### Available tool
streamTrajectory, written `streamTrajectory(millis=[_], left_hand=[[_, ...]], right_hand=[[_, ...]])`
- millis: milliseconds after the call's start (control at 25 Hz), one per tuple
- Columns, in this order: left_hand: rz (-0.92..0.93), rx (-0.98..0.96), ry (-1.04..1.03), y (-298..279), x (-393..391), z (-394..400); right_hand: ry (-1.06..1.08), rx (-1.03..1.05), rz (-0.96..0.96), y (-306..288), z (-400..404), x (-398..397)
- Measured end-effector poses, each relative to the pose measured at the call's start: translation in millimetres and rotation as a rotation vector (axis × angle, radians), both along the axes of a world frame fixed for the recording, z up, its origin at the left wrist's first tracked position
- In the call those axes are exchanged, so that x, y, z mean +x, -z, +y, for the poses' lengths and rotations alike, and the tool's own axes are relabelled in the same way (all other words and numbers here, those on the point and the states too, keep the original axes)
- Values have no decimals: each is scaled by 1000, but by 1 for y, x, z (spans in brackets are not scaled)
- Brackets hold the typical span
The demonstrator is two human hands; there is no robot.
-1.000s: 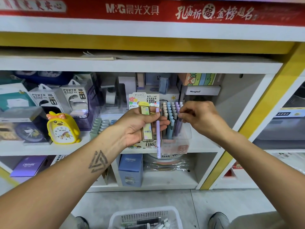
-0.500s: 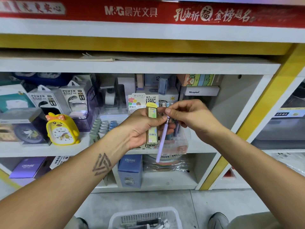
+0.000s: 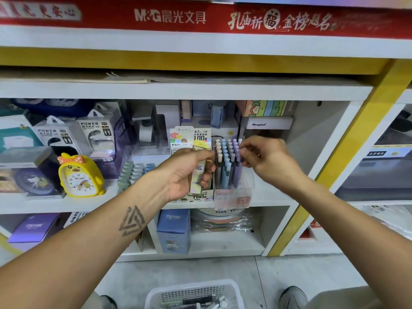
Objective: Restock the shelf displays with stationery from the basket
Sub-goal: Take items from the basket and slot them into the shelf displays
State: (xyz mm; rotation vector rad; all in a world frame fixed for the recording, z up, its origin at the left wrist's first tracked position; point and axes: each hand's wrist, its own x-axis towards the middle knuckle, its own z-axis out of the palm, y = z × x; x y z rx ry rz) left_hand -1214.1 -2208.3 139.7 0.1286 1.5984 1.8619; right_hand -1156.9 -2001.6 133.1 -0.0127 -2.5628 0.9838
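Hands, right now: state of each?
Left hand: grips a yellow lead refill pack.
Right hand: fingers curled at the pen tops; hold cannot be told.

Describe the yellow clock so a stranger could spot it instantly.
Start at the white shelf under the red M&G banner and look to its left half. The yellow clock stands upright there, below the power bank boxes. It alone is chick-shaped, with an orange polka-dot bow on top.

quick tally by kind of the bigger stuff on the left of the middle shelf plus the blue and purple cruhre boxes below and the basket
Power bank boxes: 2
Yellow chick alarm clock: 1
CRUHRE boxes, one purple and one blue: 2
White basket on the floor: 1
Total: 6
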Motion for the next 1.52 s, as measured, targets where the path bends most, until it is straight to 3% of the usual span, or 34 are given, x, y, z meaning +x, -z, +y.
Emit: streamTrajectory(millis=[280, 480, 680, 840, 880, 960, 1000, 1080, 1240, 1520], left_hand=[[-125, 106, 128, -4, -3, -7], [-81, 166, 116, -6, -2, -11], [157, 132, 48, -4, 0, -15], [278, 89, -60, 0, -8, -18], [422, -50, -127, 3, -13, -21], [846, -471, -180, 7, -24, -34], [1033, -673, -129, 9, -26, -41], [1220, -889, 48, 17, -27, -52], [1251, -1015, 356, 31, -22, -51], [1264, -1083, 402, 30, -23, -51]], right_hand=[[-52, 126, -95, 12, 1, 2], [24, 360, 25, 0, -3, -1], [-168, -418, -28, -23, -44, -4], [-161, -476, -38, -30, -59, -16], [-134, -428, -16, -29, -56, -19], [-60, -123, 40, -26, -49, -22], [-40, 68, 54, -24, -47, -22], [-50, 308, 14, -18, -46, -21], [-99, 512, -21, -4, -54, -22], [-69, 840, 36, 13, -65, -23]])
